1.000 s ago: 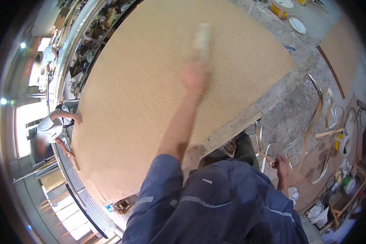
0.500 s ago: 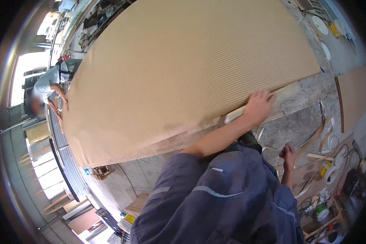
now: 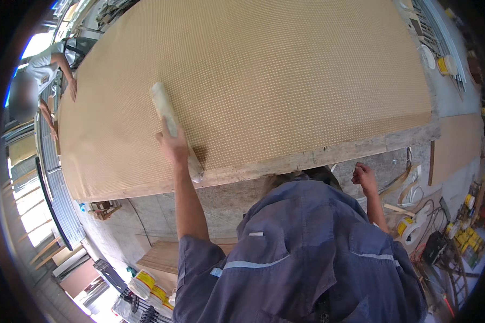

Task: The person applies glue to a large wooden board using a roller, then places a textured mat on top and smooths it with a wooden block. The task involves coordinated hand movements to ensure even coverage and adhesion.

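Head view. A broad bench [image 3: 299, 162] fills the upper part of the field, its near edge passing in front of the wearer's body. A tan sheet [image 3: 285, 91] with a fine raised grid covers most of the top; along the right half of the near edge a bare, stained margin shows. The left hand [image 3: 173, 146] grips a pale, elongated bar [image 3: 163, 106] about its middle. The bar lies aslant over the left half of the sheet, its lower end close to the bench's near edge, its upper end pointing toward the far left. The right hand [image 3: 364, 176] is held off the bench, just beyond the near edge toward the near right corner; its fingers are curled in, and whether they enclose anything cannot be told. At the left edge, a co-worker [image 3: 46, 70] leans in, one hand at the sheet's border, the other lower along that edge. Beyond the right edge stand a bucket [image 3: 446, 65] with a yellow label and, nearer, a flat brown board [image 3: 459, 144].
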Motion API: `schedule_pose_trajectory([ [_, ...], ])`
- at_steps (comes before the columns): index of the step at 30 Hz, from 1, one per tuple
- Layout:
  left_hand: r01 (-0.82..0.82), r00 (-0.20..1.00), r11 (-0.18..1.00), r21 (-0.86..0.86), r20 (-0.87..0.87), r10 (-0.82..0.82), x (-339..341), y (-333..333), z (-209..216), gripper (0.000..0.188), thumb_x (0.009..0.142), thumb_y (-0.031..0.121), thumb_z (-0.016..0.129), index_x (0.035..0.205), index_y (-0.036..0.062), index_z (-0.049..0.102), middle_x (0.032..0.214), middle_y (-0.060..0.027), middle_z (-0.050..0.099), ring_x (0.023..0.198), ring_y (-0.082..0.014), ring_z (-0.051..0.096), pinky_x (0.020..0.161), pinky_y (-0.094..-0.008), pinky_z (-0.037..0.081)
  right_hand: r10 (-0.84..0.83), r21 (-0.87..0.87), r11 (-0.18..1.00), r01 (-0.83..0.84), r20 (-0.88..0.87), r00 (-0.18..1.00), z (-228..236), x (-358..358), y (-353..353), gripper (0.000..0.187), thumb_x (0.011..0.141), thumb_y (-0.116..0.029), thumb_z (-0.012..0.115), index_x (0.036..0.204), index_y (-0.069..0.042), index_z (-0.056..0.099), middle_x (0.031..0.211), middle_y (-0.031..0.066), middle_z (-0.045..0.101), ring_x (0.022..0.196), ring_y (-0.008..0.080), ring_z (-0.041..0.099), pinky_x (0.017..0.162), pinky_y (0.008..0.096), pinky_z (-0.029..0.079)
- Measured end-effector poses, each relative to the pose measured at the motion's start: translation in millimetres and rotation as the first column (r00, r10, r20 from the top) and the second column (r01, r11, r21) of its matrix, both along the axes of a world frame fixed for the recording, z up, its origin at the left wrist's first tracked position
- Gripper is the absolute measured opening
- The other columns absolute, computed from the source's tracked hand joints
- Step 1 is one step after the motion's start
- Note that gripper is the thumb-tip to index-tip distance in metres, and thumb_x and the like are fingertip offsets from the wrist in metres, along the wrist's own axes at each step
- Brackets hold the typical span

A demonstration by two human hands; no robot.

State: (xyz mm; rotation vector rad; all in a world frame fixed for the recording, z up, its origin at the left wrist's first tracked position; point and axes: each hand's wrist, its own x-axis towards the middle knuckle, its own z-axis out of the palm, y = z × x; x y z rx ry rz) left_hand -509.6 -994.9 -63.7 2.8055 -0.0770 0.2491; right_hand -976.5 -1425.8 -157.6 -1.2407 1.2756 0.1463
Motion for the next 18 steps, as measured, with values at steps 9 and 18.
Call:
schedule_pose_trajectory([
  [9,0.329,0.938,0.944,-0.001,-0.111,-0.327,-77,-148,5,0.072,0.081,0.025,0.073,0.145,0.0139,0.042,0.094,-0.0102,0.047,0.075,-0.0190,0.052,0.055,-0.0297,0.051,0.038,0.123,0.992,-0.023,-0.119,0.992,-28,-26,5,0.026,0.091,-0.017,0.053,0.109,-0.001,0.060,0.075,0.0072,0.061,0.057,0.0180,0.063,0.051,0.0302,0.053],
  [18,0.693,0.683,0.700,-0.174,-0.155,-0.714,-183,-377,11,0.068,0.080,0.026,0.068,0.142,0.0117,0.043,0.108,-0.0200,0.049,0.091,-0.0340,0.057,0.068,-0.0451,0.054,-0.068,0.169,0.983,0.075,-0.045,0.997,-30,-52,-41,0.020,0.088,-0.017,0.054,0.101,-0.003,0.062,0.074,0.0081,0.061,0.058,0.0187,0.063,0.053,0.0302,0.053],
])
